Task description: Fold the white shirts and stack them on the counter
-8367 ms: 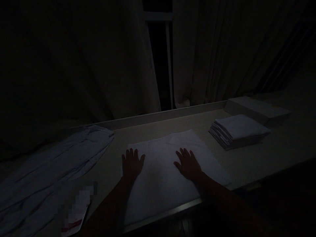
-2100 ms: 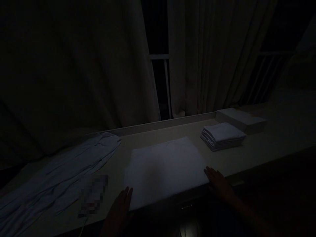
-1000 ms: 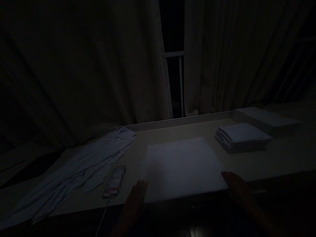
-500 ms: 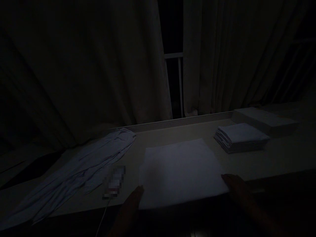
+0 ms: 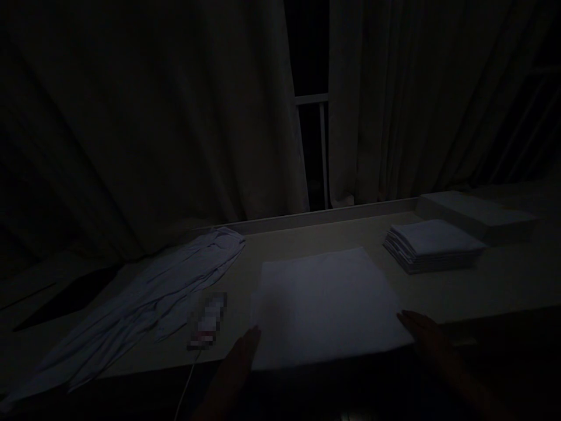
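In dim light, a white cloth (image 5: 328, 304) lies spread as a flat rectangle at the table's front edge. My left hand (image 5: 236, 359) is at its lower left edge, fingers stretched out. At the lower right corner is my right hand (image 5: 425, 330), also with straight fingers, lying along the cloth's side. Both hands look open, though it is too dark to see whether they press on the fabric. To the right sits a neat stack of folded white cloths (image 5: 438, 238).
Rumpled white fabric (image 5: 175, 292) stretches over the left side of the table (image 5: 307, 242). A pixelated object (image 5: 209, 321) with a thin cable (image 5: 186, 383) lies near my left hand. A pale box-like block (image 5: 473, 207) stands at the back right. Dark curtains (image 5: 197, 117) hang behind.
The whole view has shifted slightly, so things appear a little further right. Both hands stay beside the cloth, which looks unchanged.
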{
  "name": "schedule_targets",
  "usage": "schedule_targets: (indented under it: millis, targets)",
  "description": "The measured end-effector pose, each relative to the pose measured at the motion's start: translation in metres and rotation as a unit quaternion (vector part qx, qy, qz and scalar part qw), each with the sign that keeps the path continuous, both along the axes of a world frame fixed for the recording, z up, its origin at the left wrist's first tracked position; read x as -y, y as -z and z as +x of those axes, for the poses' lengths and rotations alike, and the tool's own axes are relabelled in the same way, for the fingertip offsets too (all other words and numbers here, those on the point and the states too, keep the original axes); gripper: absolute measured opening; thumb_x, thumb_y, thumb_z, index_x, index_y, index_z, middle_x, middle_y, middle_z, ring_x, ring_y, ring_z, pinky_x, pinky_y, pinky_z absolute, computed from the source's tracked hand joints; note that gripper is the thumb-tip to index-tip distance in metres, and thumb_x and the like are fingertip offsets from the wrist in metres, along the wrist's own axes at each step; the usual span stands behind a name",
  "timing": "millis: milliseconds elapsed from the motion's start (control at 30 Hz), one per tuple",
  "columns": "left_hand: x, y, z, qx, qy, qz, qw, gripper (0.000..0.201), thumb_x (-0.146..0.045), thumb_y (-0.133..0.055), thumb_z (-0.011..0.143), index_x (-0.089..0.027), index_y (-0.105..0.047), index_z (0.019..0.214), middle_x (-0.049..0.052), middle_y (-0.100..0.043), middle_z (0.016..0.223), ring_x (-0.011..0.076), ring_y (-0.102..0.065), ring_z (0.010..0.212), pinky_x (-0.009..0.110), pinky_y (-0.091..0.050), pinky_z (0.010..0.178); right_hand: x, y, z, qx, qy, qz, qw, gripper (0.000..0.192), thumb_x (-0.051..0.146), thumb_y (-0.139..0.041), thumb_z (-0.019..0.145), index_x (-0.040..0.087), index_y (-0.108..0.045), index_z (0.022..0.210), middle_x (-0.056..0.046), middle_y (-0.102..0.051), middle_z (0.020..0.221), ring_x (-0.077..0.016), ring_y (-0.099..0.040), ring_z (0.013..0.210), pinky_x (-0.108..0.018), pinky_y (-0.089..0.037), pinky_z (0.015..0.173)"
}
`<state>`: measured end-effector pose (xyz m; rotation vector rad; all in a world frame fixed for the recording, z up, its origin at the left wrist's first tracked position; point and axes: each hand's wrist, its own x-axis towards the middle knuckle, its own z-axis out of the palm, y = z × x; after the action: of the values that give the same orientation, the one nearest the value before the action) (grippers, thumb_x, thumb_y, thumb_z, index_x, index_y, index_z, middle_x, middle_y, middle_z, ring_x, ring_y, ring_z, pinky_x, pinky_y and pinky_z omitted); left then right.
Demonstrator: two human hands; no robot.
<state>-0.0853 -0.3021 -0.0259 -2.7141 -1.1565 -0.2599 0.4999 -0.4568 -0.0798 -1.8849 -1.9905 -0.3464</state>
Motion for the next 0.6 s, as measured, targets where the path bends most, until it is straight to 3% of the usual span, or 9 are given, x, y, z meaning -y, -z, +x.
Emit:
schedule_targets:
  millis: [233,400,600]
  targets:
    - [-0.014,0.000,-0.002,0.040,-0.012,-0.027,0.999,0.071,-0.009,-0.040,0.086,-0.029,-0.020,0.151,0.005,-0.042,0.148,0.0211,-0.045,0.132,0.038,-0.042,0.109,0.002,-0.011,-0.003,-0.043,-0.018,-0.003,0.999,0.064,0.015,-0.047,0.075,0.022,-0.048,0.139,-0.009,-0.049,0.141,-0.0283,-0.047,0.127,-0.048,-0.042,0.103]
    - [-0.017,-0.014,-0.016,0.045,0.065,-0.060,0.995,0.076,-0.020,-0.050,0.084,-0.030,-0.015,0.152,0.004,-0.031,0.154,0.0226,-0.035,0.138,0.039,-0.039,0.111,0.000,-0.016,-0.002,-0.089,-0.029,-0.012,0.996,0.060,0.018,-0.046,0.077,0.023,-0.051,0.137,-0.009,-0.053,0.138,-0.0299,-0.050,0.125,-0.051,-0.043,0.101]
    - [-0.016,-0.016,-0.025,0.062,0.057,-0.082,0.993,0.070,-0.017,-0.048,0.086,-0.036,-0.025,0.149,0.001,-0.041,0.149,0.0213,-0.043,0.134,0.039,-0.041,0.108,-0.001,-0.016,0.001,-0.146,-0.049,0.015,0.988,0.053,0.022,-0.047,0.076,0.019,-0.061,0.127,-0.011,-0.061,0.128,-0.0302,-0.056,0.118,-0.051,-0.046,0.099]
